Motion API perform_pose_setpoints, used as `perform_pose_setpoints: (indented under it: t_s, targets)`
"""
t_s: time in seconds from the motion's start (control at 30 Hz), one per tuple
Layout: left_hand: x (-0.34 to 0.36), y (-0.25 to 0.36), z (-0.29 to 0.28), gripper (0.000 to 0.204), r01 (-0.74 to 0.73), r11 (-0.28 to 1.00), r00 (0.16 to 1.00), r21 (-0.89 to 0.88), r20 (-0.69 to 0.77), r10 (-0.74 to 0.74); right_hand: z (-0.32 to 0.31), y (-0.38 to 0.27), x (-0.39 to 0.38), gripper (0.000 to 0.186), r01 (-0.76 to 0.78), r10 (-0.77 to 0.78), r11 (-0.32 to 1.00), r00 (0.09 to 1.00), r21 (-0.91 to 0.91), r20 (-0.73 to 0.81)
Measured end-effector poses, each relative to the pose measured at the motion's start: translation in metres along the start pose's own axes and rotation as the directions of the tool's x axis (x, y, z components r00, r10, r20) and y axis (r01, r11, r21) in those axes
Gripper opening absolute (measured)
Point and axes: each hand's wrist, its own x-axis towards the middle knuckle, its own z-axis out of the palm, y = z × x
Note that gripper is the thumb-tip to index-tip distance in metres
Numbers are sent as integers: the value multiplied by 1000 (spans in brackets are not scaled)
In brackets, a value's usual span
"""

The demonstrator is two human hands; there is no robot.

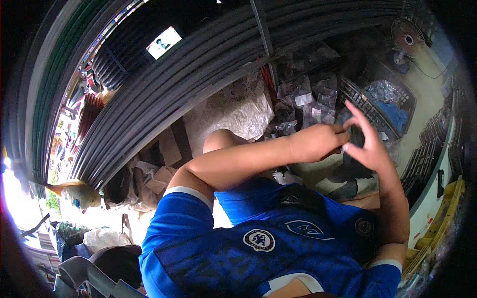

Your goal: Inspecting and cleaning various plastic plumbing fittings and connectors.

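Above lap: left hand [315,142] fingers clamped on small dark part [354,136], axis unclear; right hand [367,146] fingers spread, touching it.

The floor [427,99] is pale and bare toward its right side, where a standing fan [408,39] rests on it. Dark wire crates [367,107] sit on it nearby, one holding blue cloth [395,113]. Clear plastic bags [308,97] of dark parts are heaped beside a crumpled white sack [238,107]. Flattened cardboard pieces [166,149] lie further left.
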Motion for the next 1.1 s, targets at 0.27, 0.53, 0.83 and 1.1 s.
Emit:
perform_pose_setpoints:
  t_s: [0.27, 0.53, 0.83, 1.1]
  targets:
    - [14, -2, -17, 39, 12, 950, 958, -313, -268, -100, 5, 33, -3, 59, 158, -181, 983, 816, -89, -548]
    - [18, -3, -8, 30, 175, 692, 891, -700, -186, -414, -6, -4, -3, 73, -20, -49, 971, 958, -238, -283]
    - [13, 5, -31, 44, -123, 964, 966, -236, -251, 61, -16, 2, -2, 69, 149, -126, 975, 981, 163, -147]
    - [0, 65, -80, 67, -598, 540, 798, -592, -499, 337, -14, 9, 3, 69, -58, 237, 755, 953, 653, -190]
